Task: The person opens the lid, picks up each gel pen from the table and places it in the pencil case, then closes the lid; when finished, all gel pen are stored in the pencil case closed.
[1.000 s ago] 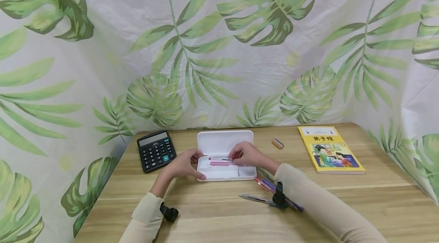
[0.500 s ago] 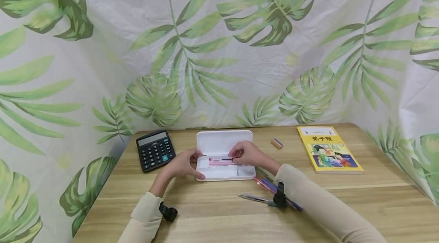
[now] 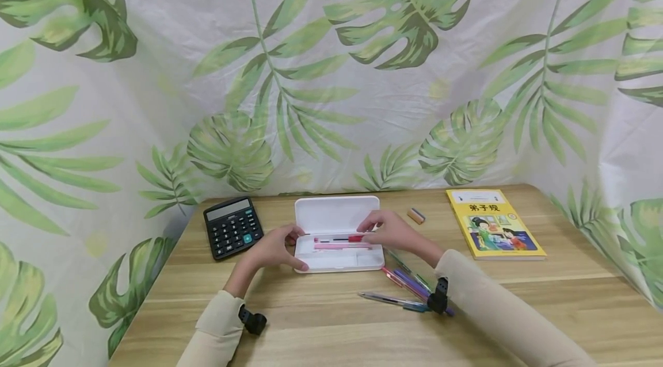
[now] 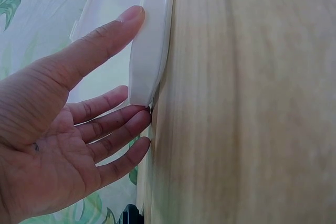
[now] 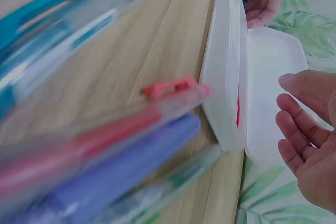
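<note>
A white pencil case [image 3: 336, 214] lies open on the table, its lid tipped back. My left hand [image 3: 273, 249] holds the left end, thumb on the front rim and fingers at the back corner; the left wrist view shows the thumb [image 4: 107, 40] over the edge. Inside lie a pink pen [image 3: 339, 246] and a pen with a red end [image 3: 355, 238]. My right hand [image 3: 388, 229] hovers by the case's right end. In the right wrist view its fingers [image 5: 299, 124] are loosely bent and hold nothing.
Right of the case lie a red pen [image 3: 392, 276], a purple pen [image 3: 411, 283], a green-tinted pen [image 3: 414, 275] and a clear pen with a blue end [image 3: 391, 299]. Behind are an eraser [image 3: 416, 216] and a yellow book [image 3: 494, 223]. A calculator [image 3: 233, 228] sits at left.
My right hand has let go of the red-ended pen inside the case and drawn back to the right, uncovering its red end. My left hand stays on the case.
</note>
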A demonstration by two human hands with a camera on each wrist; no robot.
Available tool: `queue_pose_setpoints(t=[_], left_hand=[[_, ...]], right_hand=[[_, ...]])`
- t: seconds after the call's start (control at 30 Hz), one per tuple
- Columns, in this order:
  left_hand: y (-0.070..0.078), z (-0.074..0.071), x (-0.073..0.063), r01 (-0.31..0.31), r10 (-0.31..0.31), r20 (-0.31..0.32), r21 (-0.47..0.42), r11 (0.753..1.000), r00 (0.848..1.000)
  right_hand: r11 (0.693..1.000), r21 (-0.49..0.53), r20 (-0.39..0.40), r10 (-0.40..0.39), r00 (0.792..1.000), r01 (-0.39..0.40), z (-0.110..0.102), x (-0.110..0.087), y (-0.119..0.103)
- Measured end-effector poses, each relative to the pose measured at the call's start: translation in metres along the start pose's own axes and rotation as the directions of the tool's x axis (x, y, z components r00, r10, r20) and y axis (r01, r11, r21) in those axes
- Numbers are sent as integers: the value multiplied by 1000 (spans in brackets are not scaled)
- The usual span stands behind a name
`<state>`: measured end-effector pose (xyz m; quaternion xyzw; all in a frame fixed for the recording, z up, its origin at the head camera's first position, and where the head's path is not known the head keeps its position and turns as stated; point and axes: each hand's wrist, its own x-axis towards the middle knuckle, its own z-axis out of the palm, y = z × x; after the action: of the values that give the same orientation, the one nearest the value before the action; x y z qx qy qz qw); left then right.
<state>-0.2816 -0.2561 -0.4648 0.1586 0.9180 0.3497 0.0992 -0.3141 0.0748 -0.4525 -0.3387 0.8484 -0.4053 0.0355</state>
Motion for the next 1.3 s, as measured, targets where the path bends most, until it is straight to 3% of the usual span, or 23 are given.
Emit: queue_pose_setpoints(t=[0.33, 0.87, 1.3], left_hand=[[3, -1, -1, -15, 15, 1, -4, 1000, 1000], [0, 0, 2, -30, 30, 11, -12, 999, 999], [-4, 0, 4, -36, 36, 20, 6, 999, 999]], right_hand=[[999, -36, -35, -18, 999, 16, -19, -27, 14], [998, -62, 119, 2, 993, 5, -33, -74, 31], [999, -31, 161, -6, 987, 11, -32, -86, 41]])
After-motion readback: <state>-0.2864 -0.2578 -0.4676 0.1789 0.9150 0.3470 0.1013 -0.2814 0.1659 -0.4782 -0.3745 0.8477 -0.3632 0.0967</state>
